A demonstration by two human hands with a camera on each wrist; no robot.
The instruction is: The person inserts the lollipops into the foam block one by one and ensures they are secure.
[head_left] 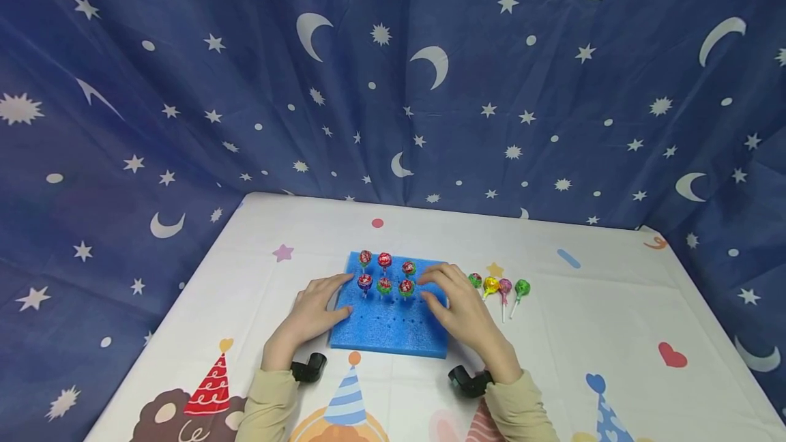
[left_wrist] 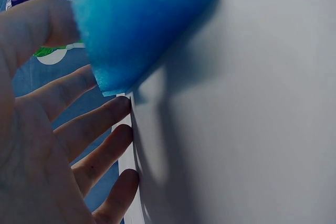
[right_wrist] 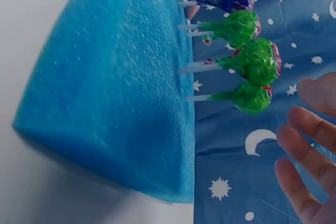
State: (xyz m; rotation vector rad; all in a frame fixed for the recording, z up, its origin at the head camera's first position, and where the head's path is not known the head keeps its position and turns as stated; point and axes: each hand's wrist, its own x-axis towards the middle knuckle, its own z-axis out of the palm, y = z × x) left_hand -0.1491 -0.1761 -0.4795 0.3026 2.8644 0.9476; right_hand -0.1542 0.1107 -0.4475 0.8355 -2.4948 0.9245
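A blue foam block (head_left: 393,334) lies flat on the table with rows of small holes. Several wrapped lollipops stand in its far half in two rows, among them a purple one (head_left: 365,282) and a red-and-green one (head_left: 406,287). My left hand (head_left: 310,311) rests at the block's left edge, thumb touching the foam and the other fingers spread along its side. Over the block's right part, my right hand (head_left: 460,305) holds nothing. Its fingers are loosely bent and apart, close beside the nearest lollipops. In the right wrist view, green-wrapped lollipops (right_wrist: 257,61) stand on white sticks.
Several loose lollipops lie on the table right of the block, including a yellow one (head_left: 490,285), a pink one (head_left: 505,286) and a green one (head_left: 522,288). A white printed cloth (head_left: 602,305) covers the table. Blue star-and-moon curtains (head_left: 467,121) hang behind it.
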